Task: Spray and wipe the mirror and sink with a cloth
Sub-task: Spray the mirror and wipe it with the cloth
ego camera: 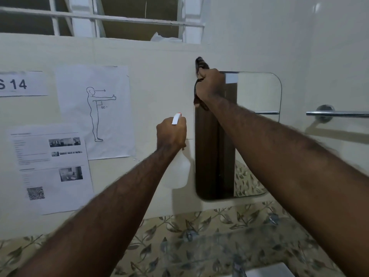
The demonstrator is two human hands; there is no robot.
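Note:
A rounded rectangular mirror (257,96) hangs on the pale tiled wall. My right hand (210,83) presses a dark striped cloth (200,63) against the mirror's top left corner; the cloth's ends stick out above and below my fist. To the left of the mirror, my left hand (171,134) grips a white spray bottle (178,172) by its neck, the white and red nozzle showing above my knuckles. A corner of the sink (269,270) shows at the bottom edge, with the tap partly hidden by my right arm.
A leaf-patterned tile band (179,246) runs below the mirror. A chrome towel bar (337,113) is on the wall at right. Paper sheets (93,110) are taped to the wall at left. A barred window (119,17) is above.

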